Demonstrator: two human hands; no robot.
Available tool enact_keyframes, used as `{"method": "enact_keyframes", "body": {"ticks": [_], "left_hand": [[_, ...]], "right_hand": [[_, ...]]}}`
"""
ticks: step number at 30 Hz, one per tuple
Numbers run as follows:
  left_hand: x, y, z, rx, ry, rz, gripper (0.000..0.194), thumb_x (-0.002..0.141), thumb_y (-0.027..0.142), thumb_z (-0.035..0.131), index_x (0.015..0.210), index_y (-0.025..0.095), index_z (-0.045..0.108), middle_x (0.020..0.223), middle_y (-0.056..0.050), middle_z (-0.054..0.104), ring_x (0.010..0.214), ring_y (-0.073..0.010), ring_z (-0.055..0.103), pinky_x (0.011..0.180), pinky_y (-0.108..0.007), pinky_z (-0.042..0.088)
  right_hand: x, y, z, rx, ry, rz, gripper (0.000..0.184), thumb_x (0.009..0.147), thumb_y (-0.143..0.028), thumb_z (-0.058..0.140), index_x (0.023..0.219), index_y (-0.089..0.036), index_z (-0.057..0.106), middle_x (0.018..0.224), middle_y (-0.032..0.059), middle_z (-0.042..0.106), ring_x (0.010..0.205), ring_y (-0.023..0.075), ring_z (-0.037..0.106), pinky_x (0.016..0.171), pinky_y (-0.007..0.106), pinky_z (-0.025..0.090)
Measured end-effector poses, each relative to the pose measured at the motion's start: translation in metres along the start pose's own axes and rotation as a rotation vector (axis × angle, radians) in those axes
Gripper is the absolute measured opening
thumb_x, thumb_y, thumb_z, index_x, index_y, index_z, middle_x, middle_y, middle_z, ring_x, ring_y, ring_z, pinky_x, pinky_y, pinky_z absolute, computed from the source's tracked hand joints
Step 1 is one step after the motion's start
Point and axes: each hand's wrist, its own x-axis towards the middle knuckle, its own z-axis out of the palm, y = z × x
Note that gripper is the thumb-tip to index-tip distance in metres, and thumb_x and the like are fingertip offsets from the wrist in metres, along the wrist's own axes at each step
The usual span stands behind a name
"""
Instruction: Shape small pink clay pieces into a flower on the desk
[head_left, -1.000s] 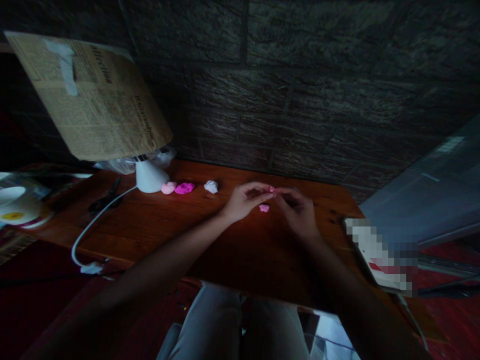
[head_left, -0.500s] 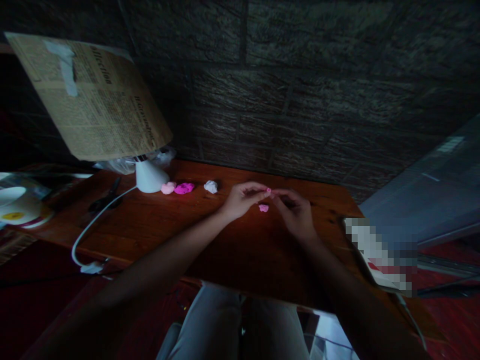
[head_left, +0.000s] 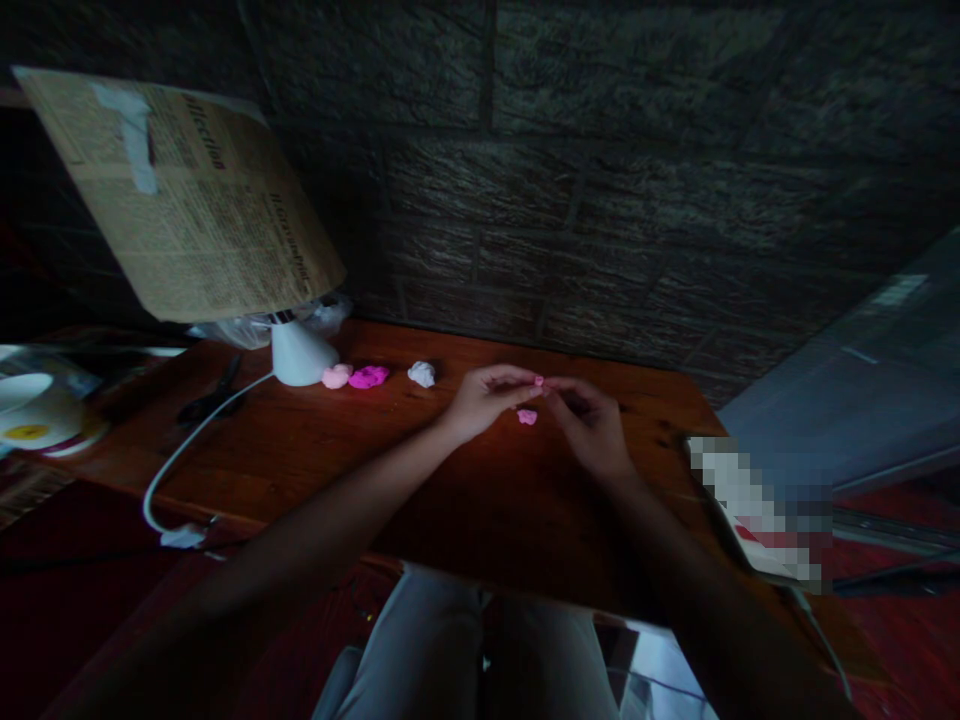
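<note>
Between the fingertips of both hands is a tiny piece of pink modelling clay [head_left: 538,381]. My left hand [head_left: 484,398] pinches it from the left, thumb and forefinger closed. From the right, my right hand [head_left: 592,420] presses its fingertips against the same bit, the other fingers curled. A small pink clay lump [head_left: 527,417] lies on the wooden table [head_left: 480,480] just below the fingers. Farther left on the tabletop sit a white clay lump [head_left: 421,374], a magenta clay lump [head_left: 368,377] and a pale pink clay lump [head_left: 337,375], the last two touching.
A lamp with a newspaper-print shade [head_left: 202,200] stands at the left, its white cord [head_left: 176,440] looping over the front edge. Dark scissors [head_left: 210,400] and a white cup [head_left: 34,410] are farther left. A blurred-out flat object [head_left: 757,510] lies at the right edge. A brick-patterned wall [head_left: 480,200] rises behind.
Both hands stay almost in place, still pinching the small pink piece, with only a slight shift of the fingertips. The lumps on the table have not moved.
</note>
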Motion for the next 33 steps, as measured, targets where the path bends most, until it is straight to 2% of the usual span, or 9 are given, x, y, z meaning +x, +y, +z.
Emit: {"method": "enact_keyframes", "body": {"ticks": [4, 9, 12, 19, 23, 26, 33], "left_hand": [[0.001, -0.002, -0.001, -0.02, 0.014, -0.006, 0.028, 0.068, 0.031, 0.084, 0.088, 0.015, 0.075, 0.093, -0.007, 0.078, 0.083, -0.0158, 0.071, 0.073, -0.028, 0.055], [0.001, -0.005, -0.001, -0.038, 0.014, -0.052, 0.032, 0.068, 0.033, 0.084, 0.091, 0.013, 0.075, 0.096, -0.009, 0.077, 0.085, -0.0176, 0.071, 0.075, -0.031, 0.055], [0.0, -0.006, 0.0, -0.08, 0.004, -0.072, 0.033, 0.067, 0.031, 0.086, 0.092, 0.013, 0.074, 0.098, -0.009, 0.077, 0.088, -0.0186, 0.071, 0.078, -0.032, 0.055], [0.001, -0.004, 0.001, -0.153, -0.015, -0.089, 0.041, 0.063, 0.025, 0.088, 0.099, 0.014, 0.073, 0.097, -0.007, 0.076, 0.088, -0.0171, 0.071, 0.081, -0.032, 0.055], [0.001, -0.005, 0.0, -0.155, -0.018, -0.142, 0.041, 0.064, 0.029, 0.088, 0.099, 0.014, 0.074, 0.099, -0.008, 0.076, 0.087, -0.018, 0.071, 0.075, -0.03, 0.054], [0.0, -0.006, 0.0, -0.173, -0.019, -0.191, 0.041, 0.066, 0.035, 0.086, 0.099, 0.014, 0.074, 0.095, -0.008, 0.076, 0.081, -0.0156, 0.07, 0.071, -0.027, 0.053], [0.001, -0.004, 0.001, -0.223, -0.049, -0.236, 0.04, 0.068, 0.039, 0.085, 0.097, 0.013, 0.075, 0.08, -0.003, 0.071, 0.068, -0.0093, 0.061, 0.065, -0.023, 0.05]], "right_hand": [[0.0, 0.0, 0.001, 0.008, -0.013, 0.038, 0.021, 0.087, -0.038, 0.068, 0.101, -0.023, 0.073, 0.1, 0.0071, 0.075, 0.087, 0.0202, 0.069, 0.083, 0.038, 0.054], [0.0, 0.0, 0.002, 0.037, -0.054, 0.123, 0.031, 0.08, -0.043, 0.074, 0.103, -0.022, 0.072, 0.094, 0.0062, 0.076, 0.065, 0.0158, 0.063, 0.065, 0.033, 0.054], [0.0, -0.001, 0.002, 0.06, -0.072, 0.171, 0.035, 0.077, -0.048, 0.075, 0.101, -0.022, 0.074, 0.091, 0.006, 0.077, 0.061, 0.0149, 0.061, 0.058, 0.031, 0.051], [0.003, -0.005, -0.002, 0.114, -0.06, 0.274, 0.036, 0.075, -0.051, 0.075, 0.097, -0.023, 0.078, 0.091, 0.0056, 0.078, 0.068, 0.0167, 0.065, 0.06, 0.03, 0.053], [0.004, -0.006, -0.002, 0.128, -0.03, 0.298, 0.038, 0.072, -0.053, 0.077, 0.094, -0.021, 0.078, 0.079, 0.0039, 0.076, 0.061, 0.0146, 0.061, 0.056, 0.028, 0.051], [0.004, -0.008, -0.001, 0.147, -0.028, 0.301, 0.038, 0.071, -0.052, 0.078, 0.092, -0.021, 0.078, 0.079, 0.0037, 0.076, 0.06, 0.0138, 0.061, 0.055, 0.027, 0.05], [0.003, -0.012, 0.0, 0.126, -0.07, 0.272, 0.033, 0.075, -0.049, 0.077, 0.092, -0.021, 0.078, 0.083, 0.0048, 0.077, 0.073, 0.0175, 0.067, 0.066, 0.031, 0.054]]}}
